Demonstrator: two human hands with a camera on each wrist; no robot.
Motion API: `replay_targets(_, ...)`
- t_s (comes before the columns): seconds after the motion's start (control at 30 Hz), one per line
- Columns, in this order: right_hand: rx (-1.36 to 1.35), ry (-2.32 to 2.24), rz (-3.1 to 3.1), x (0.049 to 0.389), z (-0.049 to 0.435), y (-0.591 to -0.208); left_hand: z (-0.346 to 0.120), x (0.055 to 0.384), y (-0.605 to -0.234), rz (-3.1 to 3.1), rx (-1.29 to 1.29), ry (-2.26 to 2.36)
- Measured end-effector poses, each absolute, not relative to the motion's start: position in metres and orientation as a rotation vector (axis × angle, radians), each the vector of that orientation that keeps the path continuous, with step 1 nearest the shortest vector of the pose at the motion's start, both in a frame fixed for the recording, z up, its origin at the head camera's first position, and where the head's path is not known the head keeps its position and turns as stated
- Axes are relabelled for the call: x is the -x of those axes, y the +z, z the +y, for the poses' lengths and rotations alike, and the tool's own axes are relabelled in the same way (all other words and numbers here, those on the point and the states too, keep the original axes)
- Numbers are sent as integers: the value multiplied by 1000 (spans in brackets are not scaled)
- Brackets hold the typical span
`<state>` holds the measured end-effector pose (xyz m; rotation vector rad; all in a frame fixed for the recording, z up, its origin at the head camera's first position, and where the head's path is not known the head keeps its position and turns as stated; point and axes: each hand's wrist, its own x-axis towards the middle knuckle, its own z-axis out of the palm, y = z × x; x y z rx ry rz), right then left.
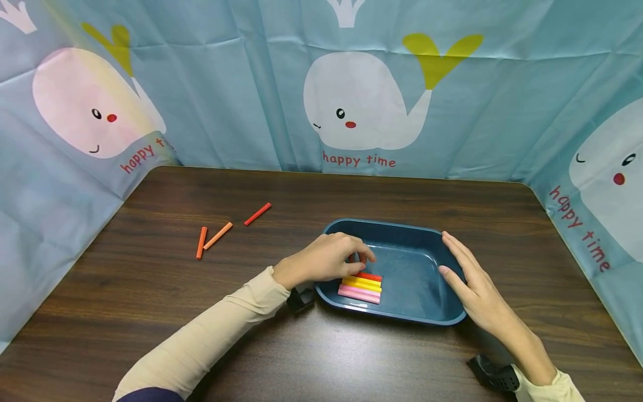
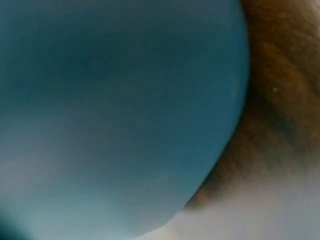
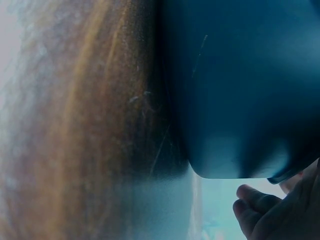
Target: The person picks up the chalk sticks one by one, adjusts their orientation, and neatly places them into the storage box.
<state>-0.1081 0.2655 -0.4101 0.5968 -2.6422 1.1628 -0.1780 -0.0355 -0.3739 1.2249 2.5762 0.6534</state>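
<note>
A dark blue tray (image 1: 407,318) sits on the table, with a row of short coloured sticks lying side by side in its left part: pink sticks (image 1: 359,294), yellow sticks (image 1: 363,283) and a red stick (image 1: 370,276) at the back. My left hand (image 1: 331,258) reaches over the left rim, its fingers loosely bent and its thumb tip right at the red stick. Between thumb and forefinger a gap shows. At the tray's right end rests my right hand (image 1: 477,290), fingers straight along the outside and thumb over the rim. Its fingertips (image 3: 255,205) show beyond the tray in the right wrist view.
On the table's left lie an orange stick (image 1: 201,243), a light orange stick (image 1: 218,235) and a separate red stick (image 1: 258,214). A blue whale-print cloth (image 1: 226,100) hangs behind the brown table (image 1: 150,301) and along its sides.
</note>
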Motion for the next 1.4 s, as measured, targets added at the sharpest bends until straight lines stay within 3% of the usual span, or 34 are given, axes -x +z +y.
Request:
replay_targets(0.7, -597, 1163, -2639, 109, 266, -410, -63, 189, -352, 2604, -1245, 896)
replay_targets(1.4, -580, 1177, -2661, 109, 266, -410, -110, 199, -350, 2770, -1076, 944)
